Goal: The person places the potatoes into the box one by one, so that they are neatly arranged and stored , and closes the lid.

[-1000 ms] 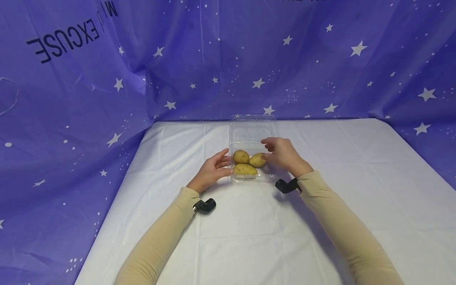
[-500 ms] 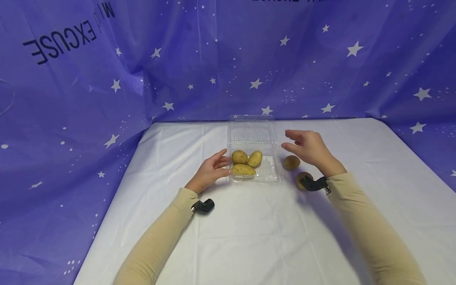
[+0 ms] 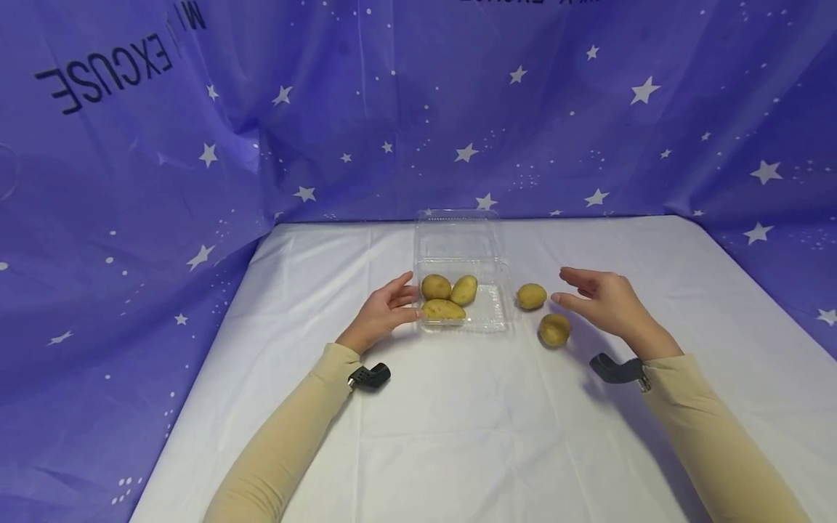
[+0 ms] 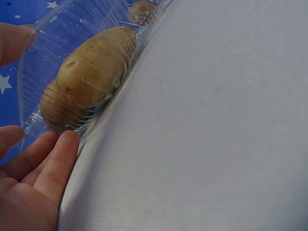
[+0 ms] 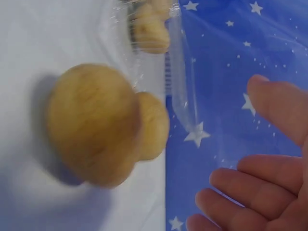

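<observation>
A clear plastic clamshell box (image 3: 487, 305) stands on the table with its lid (image 3: 458, 236) raised at the back. Inside, on the left side, lie three potatoes: a round one (image 3: 435, 287), an upright oval one (image 3: 464, 290) and a long one (image 3: 445, 311) in front. My left hand (image 3: 382, 312) touches the box's left side with loosely extended fingers (image 4: 60, 159). Two more potatoes rest on the cloth right of the box, one nearer the back (image 3: 532, 296) and one in front (image 3: 554, 330). Just right of them hovers my right hand (image 3: 604, 301), fingers apart and holding nothing.
A white cloth (image 3: 431, 436) covers the table. Behind it and at the left hangs a purple-blue curtain (image 3: 366, 109) with white stars. A black wrist camera (image 3: 617, 369) sits under the right wrist, another camera (image 3: 370, 377) at the left.
My right hand has let go of the oval potato inside the box and moved right, past the two loose potatoes, which now show fully. The left hand has stayed at the box.
</observation>
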### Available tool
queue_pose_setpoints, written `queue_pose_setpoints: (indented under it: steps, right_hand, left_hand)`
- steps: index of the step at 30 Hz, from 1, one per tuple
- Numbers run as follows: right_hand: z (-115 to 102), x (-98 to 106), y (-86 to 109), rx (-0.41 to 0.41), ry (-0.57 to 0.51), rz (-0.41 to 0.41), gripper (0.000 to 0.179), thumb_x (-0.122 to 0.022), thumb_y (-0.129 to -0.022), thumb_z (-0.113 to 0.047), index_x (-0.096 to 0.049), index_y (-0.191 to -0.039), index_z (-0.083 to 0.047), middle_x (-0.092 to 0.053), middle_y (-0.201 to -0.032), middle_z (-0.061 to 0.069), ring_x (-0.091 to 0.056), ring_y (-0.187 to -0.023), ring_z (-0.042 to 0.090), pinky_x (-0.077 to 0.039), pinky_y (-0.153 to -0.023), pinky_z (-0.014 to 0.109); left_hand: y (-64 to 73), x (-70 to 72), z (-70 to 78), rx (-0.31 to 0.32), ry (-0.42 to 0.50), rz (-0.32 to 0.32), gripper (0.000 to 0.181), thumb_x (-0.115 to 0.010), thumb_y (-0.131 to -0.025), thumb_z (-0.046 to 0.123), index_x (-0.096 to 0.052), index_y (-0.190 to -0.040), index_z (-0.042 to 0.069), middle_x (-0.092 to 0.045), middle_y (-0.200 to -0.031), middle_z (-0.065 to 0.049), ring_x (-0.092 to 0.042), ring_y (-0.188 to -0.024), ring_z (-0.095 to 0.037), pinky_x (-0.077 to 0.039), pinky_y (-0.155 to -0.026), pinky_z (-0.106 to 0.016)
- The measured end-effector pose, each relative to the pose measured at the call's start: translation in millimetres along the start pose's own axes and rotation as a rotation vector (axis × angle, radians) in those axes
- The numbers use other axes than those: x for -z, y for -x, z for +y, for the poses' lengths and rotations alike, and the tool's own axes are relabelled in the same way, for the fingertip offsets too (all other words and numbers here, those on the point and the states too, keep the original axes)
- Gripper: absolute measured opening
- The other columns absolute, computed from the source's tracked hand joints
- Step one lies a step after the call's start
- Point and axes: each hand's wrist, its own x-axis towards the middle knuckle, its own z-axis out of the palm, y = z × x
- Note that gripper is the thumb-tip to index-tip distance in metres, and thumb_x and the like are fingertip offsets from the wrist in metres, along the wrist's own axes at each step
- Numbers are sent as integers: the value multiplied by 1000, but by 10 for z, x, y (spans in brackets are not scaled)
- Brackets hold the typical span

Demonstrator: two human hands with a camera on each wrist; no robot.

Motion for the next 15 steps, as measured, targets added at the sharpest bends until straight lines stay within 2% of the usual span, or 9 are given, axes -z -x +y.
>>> queue_pose_setpoints:
  steps: [4, 6, 8, 11, 13, 15]
  right_hand:
    - [124, -36, 93, -6, -21, 6, 61, -74, -93, -31, -58, -140, 4, -63, -138, 25, -64, -120, 48, -53, -100, 48]
    - [185, -64, 131, -7, -31, 5, 61, -75, -93, -31, -59, -139, 4, -63, -137, 25, -64, -120, 47, -54, -99, 43]
    - [249, -97, 161, -9, -45, -1, 61, -76, -92, -30, -59, -140, 4, -63, -138, 24, -64, -120, 48, -57, -97, 27]
    - [321, -140, 195, -17, -84, -7, 61, -76, -91, -27, -58, -140, 4, -63, -139, 24, -64, -122, 47, -49, -92, 4]
    - [362, -163, 208, -12, -101, -6, 61, -77, -91, -26, -58, -140, 5, -62, -139, 25, -63, -122, 48, -41, -88, -4]
    - [390, -179, 221, -11, -111, -6, 60, -76, -91, -25, -58, -140, 5, -62, -139, 25, -63, -122, 48, -40, -87, -5]
  left_hand:
    - [-1, 6, -5, -1, -3, -1, 86, -71, -89, 6, -26, -162, 7, -48, -153, -22, -48, -142, -38, -41, -120, -46]
    - [-2, 9, -1, 1, -1, -1, 87, -72, -88, 5, -26, -162, 7, -48, -153, -23, -48, -142, -39, -41, -120, -47]
    - [-4, 9, 1, 3, 1, 0, 87, -72, -88, 5, -26, -162, 7, -49, -153, -23, -48, -142, -39, -41, -120, -47]
    - [-12, 5, 2, 4, 7, -1, 87, -72, -88, 4, -26, -162, 6, -49, -152, -23, -48, -142, -39, -40, -120, -48]
    - [-10, -3, 9, 4, 10, 2, 86, -72, -88, 4, -27, -162, 5, -49, -152, -23, -48, -142, -39, -40, -120, -48]
    - [-5, -10, 14, 2, 10, 2, 86, -71, -88, 4, -27, -161, 5, -49, -152, -24, -48, -142, -39, -41, -120, -46]
